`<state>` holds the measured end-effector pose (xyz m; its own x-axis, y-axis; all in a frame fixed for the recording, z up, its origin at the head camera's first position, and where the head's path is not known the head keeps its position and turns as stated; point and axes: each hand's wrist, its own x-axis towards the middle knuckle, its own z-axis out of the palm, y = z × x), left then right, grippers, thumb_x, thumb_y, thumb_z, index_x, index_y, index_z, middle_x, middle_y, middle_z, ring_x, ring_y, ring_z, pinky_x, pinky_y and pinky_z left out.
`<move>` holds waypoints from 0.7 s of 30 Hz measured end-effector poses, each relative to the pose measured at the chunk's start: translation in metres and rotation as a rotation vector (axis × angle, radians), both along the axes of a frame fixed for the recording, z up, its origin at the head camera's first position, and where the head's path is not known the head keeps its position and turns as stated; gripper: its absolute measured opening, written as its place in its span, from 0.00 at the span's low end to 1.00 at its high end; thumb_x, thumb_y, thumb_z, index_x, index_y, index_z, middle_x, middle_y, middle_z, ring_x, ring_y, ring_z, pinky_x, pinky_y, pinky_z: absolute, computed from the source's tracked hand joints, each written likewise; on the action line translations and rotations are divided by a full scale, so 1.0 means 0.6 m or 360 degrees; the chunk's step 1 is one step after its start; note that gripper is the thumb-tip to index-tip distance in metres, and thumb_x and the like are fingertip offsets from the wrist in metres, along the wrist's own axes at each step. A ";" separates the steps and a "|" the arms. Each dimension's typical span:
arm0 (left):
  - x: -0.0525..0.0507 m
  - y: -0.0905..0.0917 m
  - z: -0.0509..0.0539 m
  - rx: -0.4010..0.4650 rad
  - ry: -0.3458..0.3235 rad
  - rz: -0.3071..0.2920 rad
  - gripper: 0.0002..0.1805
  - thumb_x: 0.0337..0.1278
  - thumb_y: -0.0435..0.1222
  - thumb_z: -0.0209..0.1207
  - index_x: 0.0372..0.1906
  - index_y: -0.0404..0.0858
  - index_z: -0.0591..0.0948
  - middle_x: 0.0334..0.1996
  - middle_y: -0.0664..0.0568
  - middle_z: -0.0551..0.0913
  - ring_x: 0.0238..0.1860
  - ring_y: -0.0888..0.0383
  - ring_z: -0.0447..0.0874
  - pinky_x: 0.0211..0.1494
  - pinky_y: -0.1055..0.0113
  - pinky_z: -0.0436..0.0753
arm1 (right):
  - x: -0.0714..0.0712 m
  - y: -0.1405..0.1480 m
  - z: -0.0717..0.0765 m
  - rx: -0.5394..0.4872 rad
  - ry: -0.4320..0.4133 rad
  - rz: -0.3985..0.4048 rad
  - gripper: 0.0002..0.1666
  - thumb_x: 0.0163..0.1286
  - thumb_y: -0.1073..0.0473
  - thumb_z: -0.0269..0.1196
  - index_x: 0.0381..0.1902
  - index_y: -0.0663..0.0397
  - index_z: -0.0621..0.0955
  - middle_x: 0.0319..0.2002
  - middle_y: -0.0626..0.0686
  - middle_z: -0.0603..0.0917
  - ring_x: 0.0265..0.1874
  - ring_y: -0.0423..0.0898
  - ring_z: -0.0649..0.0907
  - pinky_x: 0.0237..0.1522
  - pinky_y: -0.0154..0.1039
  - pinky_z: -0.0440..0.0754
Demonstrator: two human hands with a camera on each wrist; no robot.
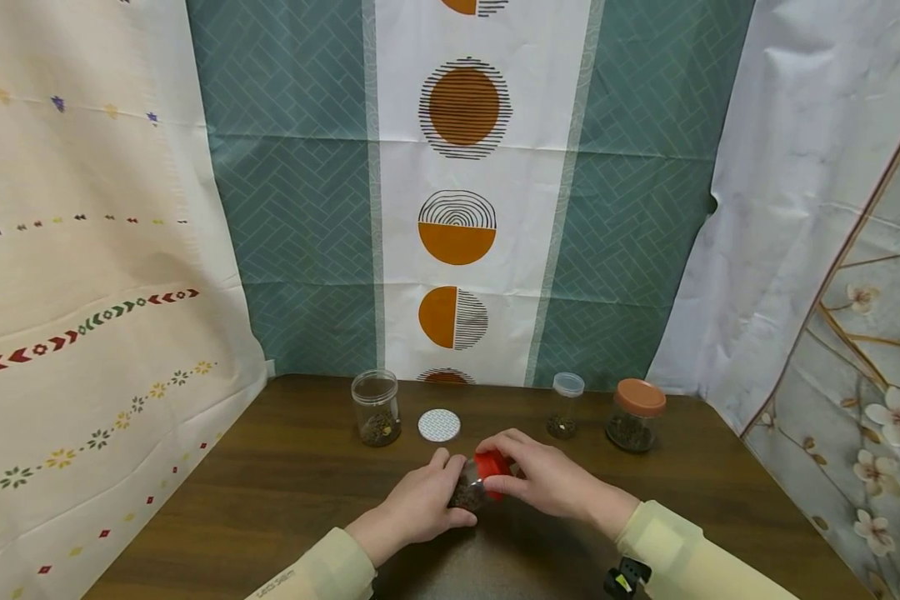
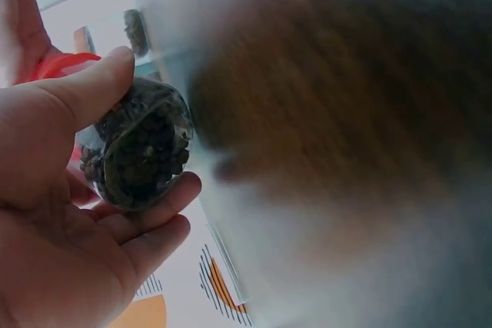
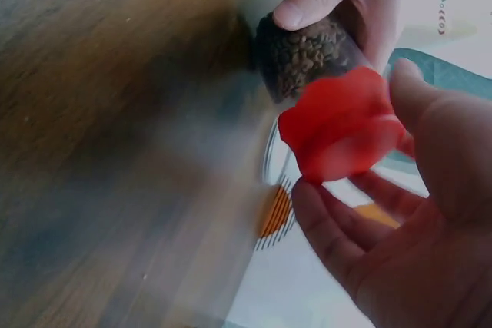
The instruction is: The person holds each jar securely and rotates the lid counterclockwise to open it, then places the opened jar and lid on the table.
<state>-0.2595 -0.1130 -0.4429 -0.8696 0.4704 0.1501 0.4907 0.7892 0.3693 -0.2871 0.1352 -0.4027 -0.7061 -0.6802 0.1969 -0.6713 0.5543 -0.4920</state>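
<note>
A small clear jar (image 2: 142, 147) of dark brown granules is held tilted on its side just above the table, its red scalloped lid (image 3: 338, 124) facing right. My left hand (image 1: 418, 502) grips the jar's body, with the thumb on one side and fingers around the other. With the fingertips and thumb of my right hand (image 1: 546, 477), I hold the rim of the red lid. The lid sits on the jar's mouth; whether it is screwed tight cannot be seen. A round white patterned lid (image 1: 439, 425) lies flat on the table beyond my hands.
On the wooden table (image 1: 285, 500), an uncovered clear jar (image 1: 377, 410) with some granules stands back left. Back right are a slim jar with a translucent lid (image 1: 567, 384) and a wider jar with an orange-brown lid (image 1: 641, 397). Patterned curtains (image 1: 300, 183) hang behind and at both sides.
</note>
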 end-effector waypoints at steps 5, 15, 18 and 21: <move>-0.001 -0.001 -0.001 0.0002 -0.0025 0.0014 0.42 0.62 0.53 0.80 0.71 0.35 0.75 0.46 0.51 0.73 0.35 0.61 0.78 0.41 0.61 0.83 | 0.002 -0.014 0.001 0.0066 -0.0012 -0.0220 0.27 0.83 0.35 0.62 0.71 0.39 0.81 0.58 0.43 0.84 0.49 0.43 0.86 0.53 0.53 0.85; 0.000 0.000 -0.001 -0.0019 -0.0012 0.0031 0.43 0.62 0.53 0.80 0.71 0.34 0.74 0.46 0.51 0.73 0.34 0.60 0.78 0.41 0.60 0.84 | 0.000 -0.041 -0.004 0.0118 -0.0079 -0.0417 0.28 0.87 0.34 0.55 0.67 0.45 0.82 0.48 0.45 0.87 0.45 0.47 0.87 0.50 0.58 0.85; 0.001 -0.001 0.001 -0.0018 -0.0018 0.0026 0.42 0.62 0.53 0.80 0.71 0.34 0.75 0.47 0.50 0.74 0.35 0.60 0.79 0.42 0.60 0.84 | 0.000 -0.046 -0.007 0.0123 -0.0080 -0.0400 0.26 0.88 0.35 0.54 0.62 0.47 0.83 0.41 0.44 0.85 0.39 0.44 0.85 0.46 0.54 0.84; 0.002 -0.002 0.002 -0.0011 -0.0001 0.0009 0.41 0.61 0.52 0.80 0.69 0.35 0.76 0.46 0.50 0.74 0.35 0.60 0.80 0.42 0.60 0.85 | 0.001 -0.049 -0.010 0.0133 -0.0056 -0.0391 0.24 0.89 0.36 0.54 0.58 0.47 0.83 0.37 0.43 0.82 0.36 0.42 0.82 0.42 0.51 0.82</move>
<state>-0.2583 -0.1140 -0.4419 -0.8725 0.4663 0.1461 0.4857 0.7948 0.3640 -0.2868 0.1058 -0.4087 -0.8574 -0.5006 0.1193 -0.4949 0.7383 -0.4583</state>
